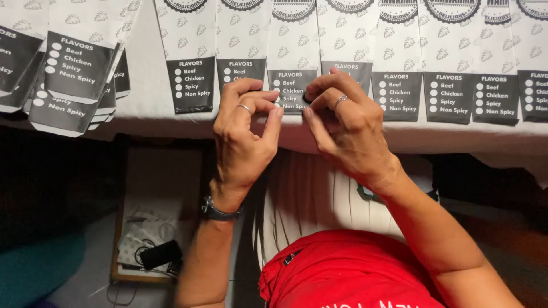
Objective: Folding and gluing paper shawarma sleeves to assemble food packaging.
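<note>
A row of white paper bags lies flat along the edge of a white-covered table (148,74), each with a grey printed panel at its near end, and the person's two hands meet over one of them, the paper bag (292,51) in the middle of the row. The left hand (242,137), with a ring and a wristwatch (217,211) on its wrist, hovers just left of that bag's grey panel, its fingers (273,122) curled together with thumb and fingertips pinched close; whether they hold anything cannot be told. The right hand (345,128), also ringed, rests at the right side of the same panel, its fingers (319,85) bent down onto a small dark round spot at the panel's edge, pressing rather than gripping. Left of the middle bag sit two more bags, and farther left a loose stack of bags (74,74) fans out; to its right the row runs on to the table's far end. The bag looks thin, light and easily creased, so it is best steadied flat with fingertips near its bottom edge or lifted by a pinch at a corner.
</note>
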